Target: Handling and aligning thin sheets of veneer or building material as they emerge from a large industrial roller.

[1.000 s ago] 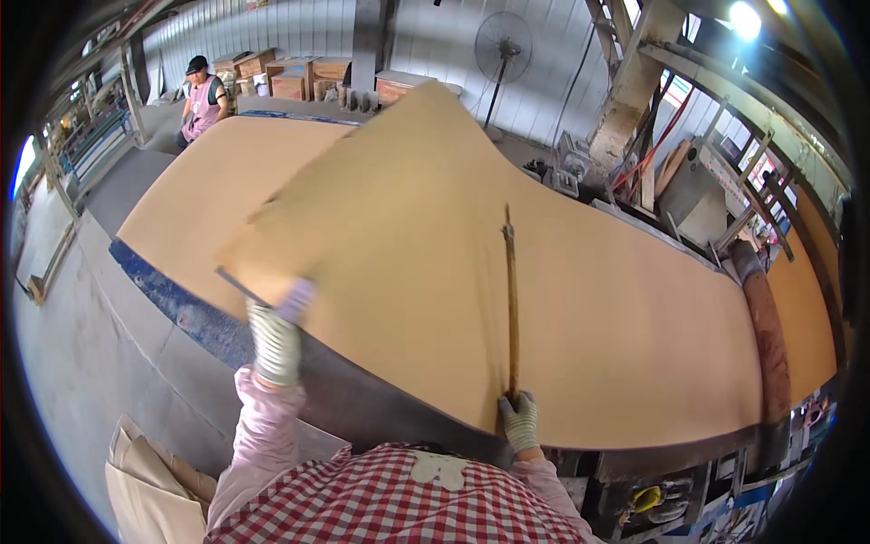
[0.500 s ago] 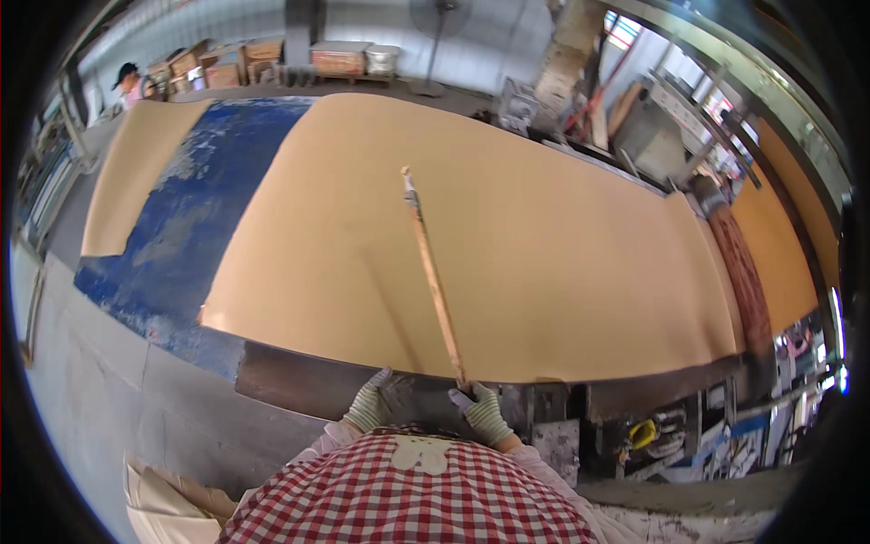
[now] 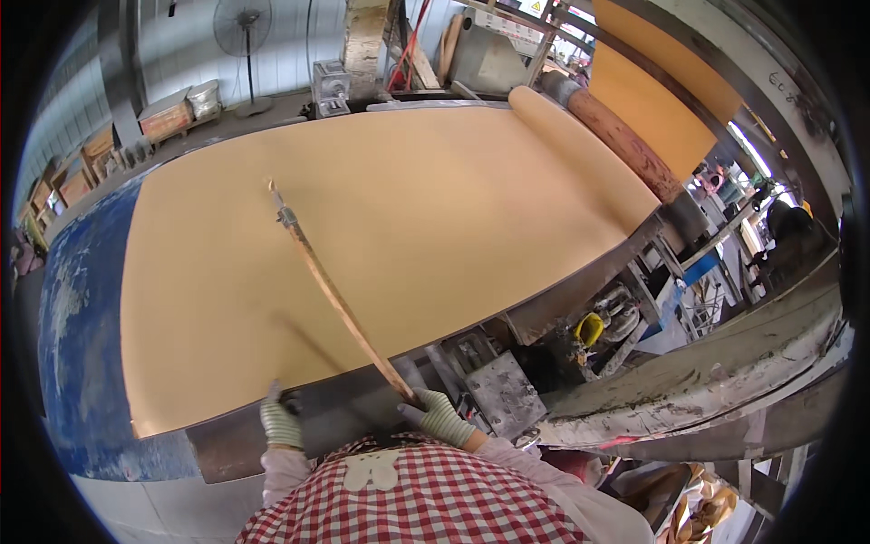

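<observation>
A long wooden stick (image 3: 331, 290) with a bound metal tip slants up and to the left over a wide tan sheet (image 3: 390, 208). Its lower end is in my right hand (image 3: 439, 417), gloved in striped knit, fingers closed round it. The tip hangs above the sheet, and the stick's shadow falls on it. My left hand (image 3: 281, 422), in a matching glove, is by the sheet's front edge with fingers stretched out and holding nothing I can see. Whether it touches the sheet I cannot tell. The sheet's right end curls up beside a reddish-brown roller (image 3: 625, 140).
Under the sheet lies a worn blue table surface (image 3: 77, 317), bare at the left. A grey metal box (image 3: 506, 394) and a yellow-rimmed object (image 3: 589, 331) sit below the front edge. A curved whitish beam (image 3: 689, 381) lies at the right. A fan (image 3: 245, 36) stands behind.
The view has turned rightward. The sheet's right end, flatter before, now curls up by the roller. The stick leans further left, and my hands are farther apart.
</observation>
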Motion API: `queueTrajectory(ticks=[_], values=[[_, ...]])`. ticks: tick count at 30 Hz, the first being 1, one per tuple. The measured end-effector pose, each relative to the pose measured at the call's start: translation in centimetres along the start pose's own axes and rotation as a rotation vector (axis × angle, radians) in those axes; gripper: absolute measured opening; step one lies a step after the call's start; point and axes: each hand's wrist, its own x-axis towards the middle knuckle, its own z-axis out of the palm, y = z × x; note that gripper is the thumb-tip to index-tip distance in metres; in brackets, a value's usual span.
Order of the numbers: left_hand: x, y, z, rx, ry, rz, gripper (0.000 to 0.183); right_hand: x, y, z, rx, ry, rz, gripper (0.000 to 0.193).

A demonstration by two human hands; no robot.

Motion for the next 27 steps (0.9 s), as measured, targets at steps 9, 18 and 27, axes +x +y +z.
queueTrajectory(ticks=[9, 18, 27], values=[[-4.5, 6.1, -1.0, -0.347, -0.164, 0.119, 0.060, -1.5, 1.1, -3.2, 0.057, 0.185, 0.049, 0.018], [1.5, -1.0, -2.8, -0.230, -0.145, -0.119, 0.045, 3.1, -2.8, -1.5, 0.139, 0.139, 0.032, 0.015], [-2.7, -1.8, 0.8, -0.491, -0.136, -0.182, 0.056, 9.4, -5.0, -3.8, -0.007, 0.275, 0.201, 0.014]])
